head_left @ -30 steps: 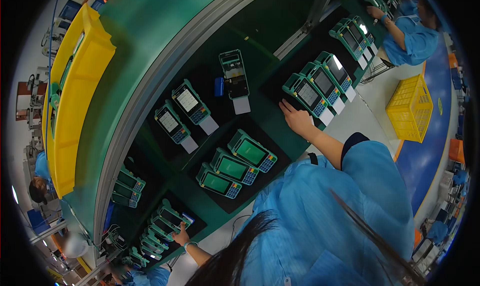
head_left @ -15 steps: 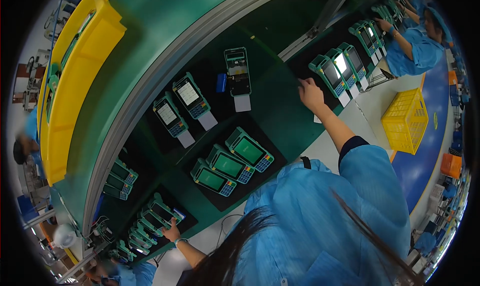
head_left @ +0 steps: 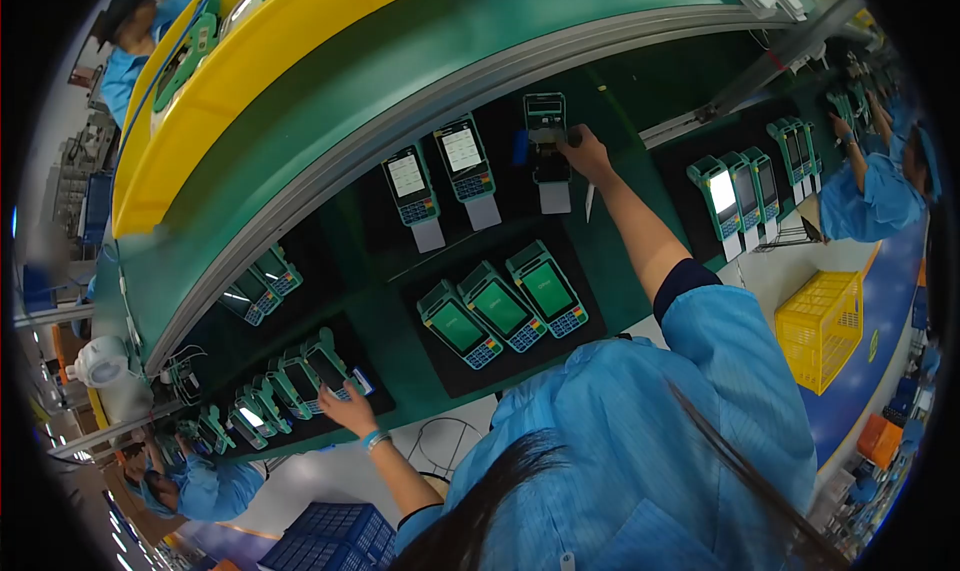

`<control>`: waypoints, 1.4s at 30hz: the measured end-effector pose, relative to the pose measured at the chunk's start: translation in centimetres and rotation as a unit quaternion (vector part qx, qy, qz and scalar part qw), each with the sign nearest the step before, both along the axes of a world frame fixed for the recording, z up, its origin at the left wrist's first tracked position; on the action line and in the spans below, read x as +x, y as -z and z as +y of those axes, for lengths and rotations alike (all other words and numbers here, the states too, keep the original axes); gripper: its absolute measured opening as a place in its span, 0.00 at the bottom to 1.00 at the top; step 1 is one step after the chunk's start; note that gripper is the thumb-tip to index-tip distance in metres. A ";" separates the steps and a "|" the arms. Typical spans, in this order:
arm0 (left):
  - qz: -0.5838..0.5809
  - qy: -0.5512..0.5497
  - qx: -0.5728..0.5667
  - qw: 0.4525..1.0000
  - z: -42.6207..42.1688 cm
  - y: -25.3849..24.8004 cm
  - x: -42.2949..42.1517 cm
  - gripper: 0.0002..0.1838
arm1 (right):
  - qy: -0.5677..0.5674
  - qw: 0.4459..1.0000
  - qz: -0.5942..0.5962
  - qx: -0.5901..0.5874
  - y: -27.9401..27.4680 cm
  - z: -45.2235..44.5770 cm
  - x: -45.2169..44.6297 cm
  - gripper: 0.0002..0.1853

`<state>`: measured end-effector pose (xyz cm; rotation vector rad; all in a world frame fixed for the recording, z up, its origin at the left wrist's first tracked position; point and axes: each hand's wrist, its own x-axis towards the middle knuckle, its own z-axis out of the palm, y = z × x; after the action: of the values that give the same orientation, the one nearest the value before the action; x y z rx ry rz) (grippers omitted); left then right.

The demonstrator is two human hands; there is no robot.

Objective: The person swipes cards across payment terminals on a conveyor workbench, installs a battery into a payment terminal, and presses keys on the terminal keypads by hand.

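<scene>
My right hand [head_left: 590, 158] reaches to the right edge of a payment terminal [head_left: 546, 166] lying with its back open. Its fingers are bent against that edge; their tips are blurred. A blue battery [head_left: 520, 147] lies just left of this terminal, and a white slip sticks out below. A thin white strip [head_left: 589, 203] shows beside my right wrist. At lower left, my left hand [head_left: 347, 409] has its fingers spread at the lower end of another payment terminal [head_left: 325, 359], the nearest in a leaning row.
Three green-screen terminals [head_left: 497, 309] rest on a black mat before me. Two lit terminals [head_left: 462, 151] stand behind them. More terminals [head_left: 735, 193] are on the right. A yellow bin [head_left: 290, 46], a yellow crate [head_left: 822, 321] and co-workers [head_left: 868, 186] surround the bench.
My right hand has moved left from the bench's right part to the open-backed terminal. My left hand stays by the row's end terminal. The view has turned, showing a blue crate at bottom left.
</scene>
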<state>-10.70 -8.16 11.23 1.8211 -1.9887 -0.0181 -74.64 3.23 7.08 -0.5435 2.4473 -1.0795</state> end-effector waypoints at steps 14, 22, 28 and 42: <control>0.111 0.022 0.302 0.947 8.9 3.9 -13.8 0.38 | 0.012 0.969 -0.197 0.146 -0.5 -1.9 -0.9 0.27; 0.183 0.015 0.282 0.942 10.5 4.5 -13.3 0.35 | -0.121 0.969 0.196 0.087 -4.6 -8.3 7.6 0.24; 0.214 -0.066 0.261 0.939 11.7 6.2 -10.3 0.34 | -0.188 0.962 0.193 0.039 -2.3 -9.0 8.8 0.11; 0.341 -0.106 0.307 0.882 12.5 4.5 -5.9 0.34 | -0.072 0.899 -0.423 -0.088 2.8 -4.2 2.8 0.14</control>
<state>-16.56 4.31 6.72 1.9801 -1.3353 -1.1705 -71.86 -0.99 4.31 -0.2175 1.5378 -1.1586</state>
